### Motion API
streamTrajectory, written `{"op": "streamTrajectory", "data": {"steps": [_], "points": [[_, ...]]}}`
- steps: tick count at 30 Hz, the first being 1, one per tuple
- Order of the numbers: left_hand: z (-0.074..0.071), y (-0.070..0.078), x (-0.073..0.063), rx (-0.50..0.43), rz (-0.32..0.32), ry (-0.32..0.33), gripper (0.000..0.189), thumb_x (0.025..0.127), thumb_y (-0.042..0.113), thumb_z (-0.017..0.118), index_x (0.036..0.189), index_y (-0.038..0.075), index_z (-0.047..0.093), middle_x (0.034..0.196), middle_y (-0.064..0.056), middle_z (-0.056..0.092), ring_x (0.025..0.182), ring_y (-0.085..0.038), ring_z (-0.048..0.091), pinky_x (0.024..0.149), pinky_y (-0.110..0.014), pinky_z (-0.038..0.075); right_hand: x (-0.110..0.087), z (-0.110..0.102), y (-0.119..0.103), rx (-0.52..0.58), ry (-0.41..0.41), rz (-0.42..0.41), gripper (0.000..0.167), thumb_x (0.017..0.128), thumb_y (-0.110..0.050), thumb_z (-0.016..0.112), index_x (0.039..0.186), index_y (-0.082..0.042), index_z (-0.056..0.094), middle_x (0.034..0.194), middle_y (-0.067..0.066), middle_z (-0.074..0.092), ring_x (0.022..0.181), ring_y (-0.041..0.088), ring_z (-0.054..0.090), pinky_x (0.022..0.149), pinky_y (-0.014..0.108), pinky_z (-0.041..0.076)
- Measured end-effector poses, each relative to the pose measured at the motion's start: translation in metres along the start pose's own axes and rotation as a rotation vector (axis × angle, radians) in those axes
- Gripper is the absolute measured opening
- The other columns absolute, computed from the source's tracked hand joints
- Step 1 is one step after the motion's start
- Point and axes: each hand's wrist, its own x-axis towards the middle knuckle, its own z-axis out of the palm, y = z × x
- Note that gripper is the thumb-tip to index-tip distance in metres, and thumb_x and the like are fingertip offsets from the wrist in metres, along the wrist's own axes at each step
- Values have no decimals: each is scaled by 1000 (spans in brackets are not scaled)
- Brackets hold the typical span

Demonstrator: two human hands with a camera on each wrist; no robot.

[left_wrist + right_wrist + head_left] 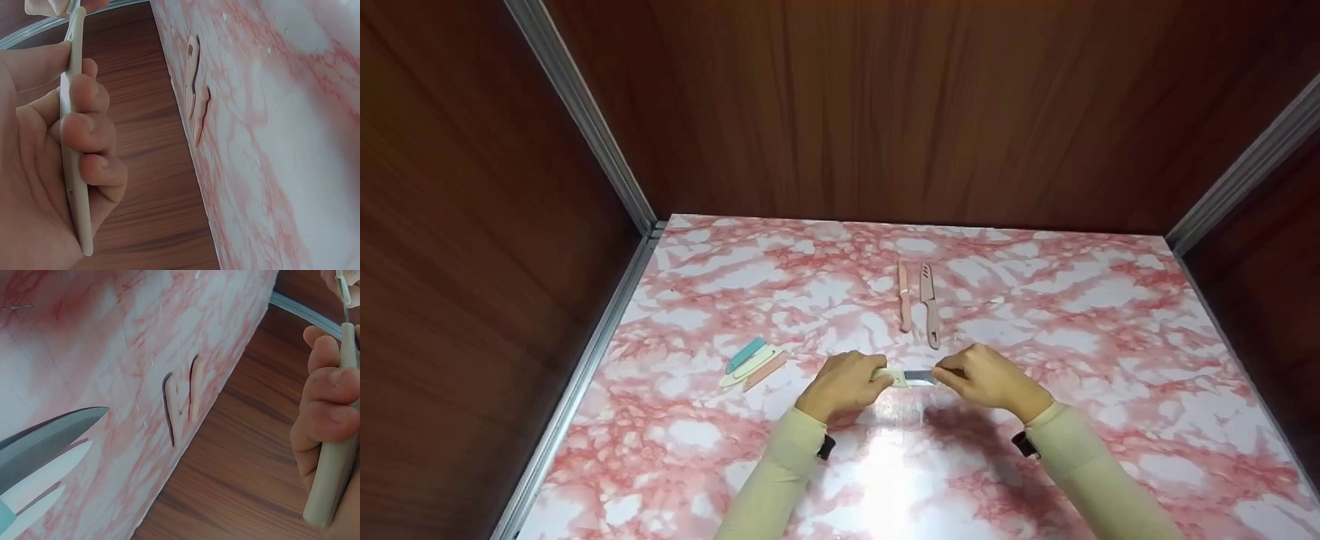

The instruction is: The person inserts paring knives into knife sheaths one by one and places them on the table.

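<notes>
My left hand (847, 381) grips a cream knife sheath (77, 169), fingers curled along its length. My right hand (988, 379) wraps round the cream handle (331, 478) of a small knife; in the head view the handle is hidden behind that hand. Between the hands a short stretch of bare metal blade (919, 376) shows, its other end entering the sheath. Both hands are held close together over the front middle of the table.
Two pink knives, one slim (904, 300) and one broad (932, 319), lie beyond the hands. Turquoise (746, 355), cream (757, 361) and pink (765, 371) blade-shaped pieces overlap at left. The right wrist view shows a dark blade (56, 439) beside pale ones. Wood-grain panels (847, 112) surround the marbled table (682, 480).
</notes>
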Motion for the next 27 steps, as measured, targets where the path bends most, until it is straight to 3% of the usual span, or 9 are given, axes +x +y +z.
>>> {"op": "streamTrajectory", "data": {"steps": [12,21,27], "points": [[4,9,15,21,44,12,27,93,33,52,71,18,47,55,9,37,48,-8,35,47,-26,30,-3,-3,0,-27,26,-8,25,94,-23,59,71,-15,65,56,-15,47,47,-1,39,48,20,39],[4,12,15,10,37,15,27,94,31,52,70,18,46,55,9,36,47,-8,33,47,-25,29,0,-4,0,-5,30,-29,30,96,-24,58,67,-16,62,53,-16,40,45,-3,33,44,19,34],[4,14,16,11,35,24,27,93,30,51,69,18,45,55,9,33,48,-7,32,48,-25,29,1,-4,-1,-5,9,6,32,97,-27,55,67,-17,60,53,-16,37,45,-2,31,45,20,32]]}}
